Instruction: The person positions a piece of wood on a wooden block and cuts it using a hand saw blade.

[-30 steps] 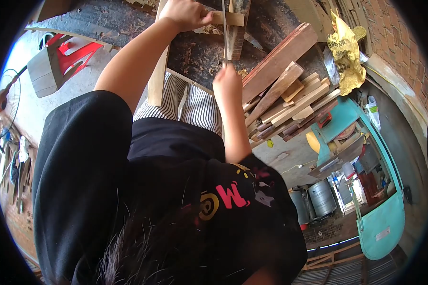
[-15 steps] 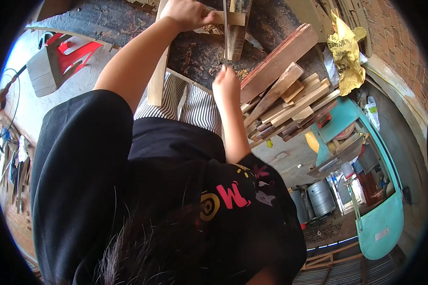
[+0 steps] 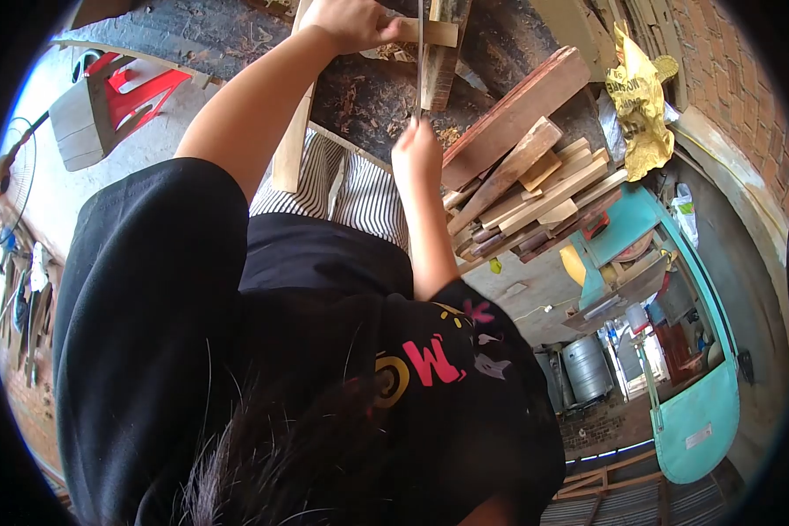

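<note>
At the top of the head view, my left hand (image 3: 349, 24) is closed on a short light wood strip (image 3: 430, 32), pressing it near a wooden block (image 3: 444, 74) on the dark bench. My right hand (image 3: 418, 149), nearer my body, is closed in a fist on the end of a saw (image 3: 420, 74). Its long thin blade is seen nearly edge-on and lies across the strip, to the right of my left hand. The saw's handle is hidden inside my fist. A longer pale board (image 3: 291, 149) stands out over the bench edge beside my left forearm.
The dark workbench (image 3: 359, 96) carries shavings. To the right are a thick reddish board (image 3: 517, 118) and a pile of wood offcuts (image 3: 543, 197). A yellow sack (image 3: 637, 105) lies beyond them. A red stool (image 3: 153, 92) and a fan (image 3: 13, 180) stand left.
The view has shifted slightly. Both hands keep their grips, and the blade still crosses the strip; any stroke of the saw is too small to tell.
</note>
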`<state>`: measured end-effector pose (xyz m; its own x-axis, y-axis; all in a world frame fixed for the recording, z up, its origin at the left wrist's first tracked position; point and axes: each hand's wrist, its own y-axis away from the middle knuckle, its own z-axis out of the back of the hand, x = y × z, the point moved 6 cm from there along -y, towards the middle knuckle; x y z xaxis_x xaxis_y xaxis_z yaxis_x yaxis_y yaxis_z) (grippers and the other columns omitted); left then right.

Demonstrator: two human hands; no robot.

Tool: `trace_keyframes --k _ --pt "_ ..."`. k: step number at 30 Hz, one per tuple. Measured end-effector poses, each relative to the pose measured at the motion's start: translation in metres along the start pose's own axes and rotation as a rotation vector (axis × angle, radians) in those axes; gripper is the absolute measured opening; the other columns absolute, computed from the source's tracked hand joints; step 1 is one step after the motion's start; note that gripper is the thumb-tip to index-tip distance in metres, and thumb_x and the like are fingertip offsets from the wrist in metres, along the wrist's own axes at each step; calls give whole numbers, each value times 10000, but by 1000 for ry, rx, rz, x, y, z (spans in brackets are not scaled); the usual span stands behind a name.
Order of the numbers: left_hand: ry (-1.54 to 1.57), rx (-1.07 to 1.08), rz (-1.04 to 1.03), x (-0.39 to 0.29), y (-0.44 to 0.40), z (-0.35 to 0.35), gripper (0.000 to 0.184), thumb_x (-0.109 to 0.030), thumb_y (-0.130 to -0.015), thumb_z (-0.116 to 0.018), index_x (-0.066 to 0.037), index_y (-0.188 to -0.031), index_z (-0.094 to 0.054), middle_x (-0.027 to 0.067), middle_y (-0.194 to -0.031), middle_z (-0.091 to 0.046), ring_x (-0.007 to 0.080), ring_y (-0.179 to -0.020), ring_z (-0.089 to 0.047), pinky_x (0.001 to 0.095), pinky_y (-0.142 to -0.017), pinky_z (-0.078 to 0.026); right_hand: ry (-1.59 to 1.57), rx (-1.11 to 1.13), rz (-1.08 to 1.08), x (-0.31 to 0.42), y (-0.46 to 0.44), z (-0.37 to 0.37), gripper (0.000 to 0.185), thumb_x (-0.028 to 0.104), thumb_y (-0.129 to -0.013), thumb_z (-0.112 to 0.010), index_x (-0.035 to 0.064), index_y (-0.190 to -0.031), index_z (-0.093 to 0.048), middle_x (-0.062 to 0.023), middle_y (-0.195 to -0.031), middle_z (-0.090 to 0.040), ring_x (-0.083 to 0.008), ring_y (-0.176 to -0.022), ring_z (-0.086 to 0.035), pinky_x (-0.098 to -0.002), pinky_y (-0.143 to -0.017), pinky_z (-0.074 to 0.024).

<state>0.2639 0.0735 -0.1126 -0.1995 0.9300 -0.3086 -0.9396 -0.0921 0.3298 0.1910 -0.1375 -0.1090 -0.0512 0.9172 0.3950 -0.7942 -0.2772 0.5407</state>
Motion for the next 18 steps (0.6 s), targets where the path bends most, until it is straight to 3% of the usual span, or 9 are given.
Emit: trace_keyframes --k 1,2,4,8,12,15,18 --pt "-2 -2 0 0 0 0 562 -520 -849 -389 -130 -590 -701 61 -538 -623 226 -533 -621 485 -1130 -66 -136 23 -41 10 -20 0 192 120 -926 -425 -5 -846 -548 -221 -620 -596 -347 -573 -630 -421 -476 -494" --pt "-3 -3 2 0 0 1 559 -519 -848 -392 -131 -592 -702 61 -539 -623 226 -534 -621 486 -1131 -66 -83 -73 123 31 -38 9 200 126 -931 -425 -4 -835 -543 -206 -600 -596 -347 -554 -626 -410 -466 -494" --pt "-3 -1 -4 0 0 1 552 -515 -846 -396 -131 -595 -703 61 -541 -624 225 -537 -622 486 -1131 -66 48 -210 245 45 -58 13 203 137 -931 -431 -3 -834 -542 -203 -600 -597 -343 -551 -626 -397 -460 -494" --pt "12 4 -21 -1 0 2 539 -509 -843 -406 -132 -602 -706 61 -545 -626 225 -542 -624 486 -1131 -67 -81 -27 -9 4 -17 -2 206 140 -926 -433 -12 -864 -559 -209 -628 -607 -345 -594 -636 -427 -514 -494" --pt "8 2 -8 -1 0 2 532 -505 -842 -409 -133 -608 -708 63 -550 -628 224 -549 -626 484 -1132 -67 -17 -86 44 -15 33 -6 177 120 -919 -436 1 -845 -544 -219 -666 -615 -364 -627 -637 -436 -530 -492" --pt "-14 13 -19 -2 0 3 530 -501 -844 -405 -132 -616 -710 68 -559 -632 222 -562 -629 481 -1133 -66 -31 31 -57 -2 6 -5 174 103 -914 -430 -9 -893 -561 -225 -687 -620 -357 -646 -643 -421 -526 -497" --pt "-31 12 -33 -3 0 4 529 -498 -846 -401 -132 -624 -712 73 -568 -635 220 -574 -632 477 -1134 -66 -58 -105 91 32 -41 5 205 121 -926 -421 -27 -903 -561 -225 -642 -610 -357 -601 -636 -426 -524 -506"
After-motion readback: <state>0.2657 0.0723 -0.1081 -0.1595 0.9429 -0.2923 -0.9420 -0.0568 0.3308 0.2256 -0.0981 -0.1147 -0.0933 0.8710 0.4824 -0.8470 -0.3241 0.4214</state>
